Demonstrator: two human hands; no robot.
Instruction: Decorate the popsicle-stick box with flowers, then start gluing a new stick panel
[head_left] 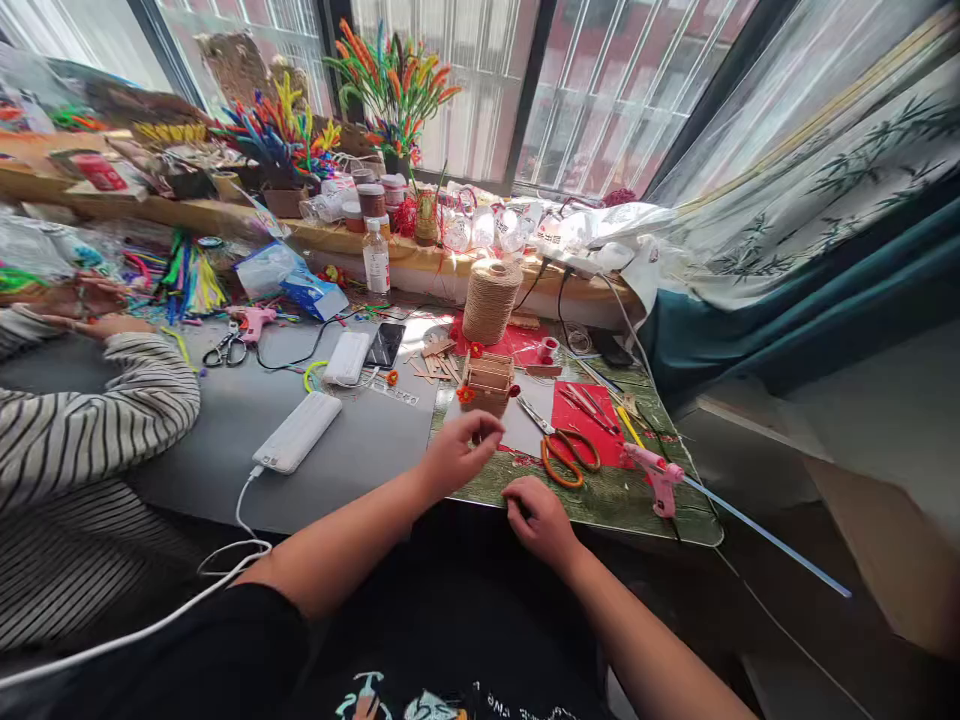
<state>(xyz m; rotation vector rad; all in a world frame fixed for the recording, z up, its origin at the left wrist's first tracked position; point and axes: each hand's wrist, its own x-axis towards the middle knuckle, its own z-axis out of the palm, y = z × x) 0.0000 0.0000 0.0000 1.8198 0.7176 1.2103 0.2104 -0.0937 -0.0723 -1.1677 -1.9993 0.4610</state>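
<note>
My left hand (pixel 461 455) is just in front of a small craft (pixel 487 375) made of thin wooden sticks and trimmed with red and orange flowers. Its thumb and fingertips come together in a pinch; whatever may be between them is too small to tell. Close by, at the table's front edge, my right hand (pixel 541 520) has its fingers curled in, and their inside is hidden. Orange-handled scissors (pixel 570 455) lie to the right of the craft, partly on a red sheet (pixel 592 420). Behind the craft stands a big spool of twine (pixel 492 302).
A pink glue gun (pixel 660 478) with a long glue stick lies at the right corner. Left are a white power bank (pixel 298 432), a phone (pixel 385 346) and black scissors (pixel 226 348). Another person's striped sleeve (pixel 150 385) reaches in at far left. A bottle (pixel 376 262) stands behind.
</note>
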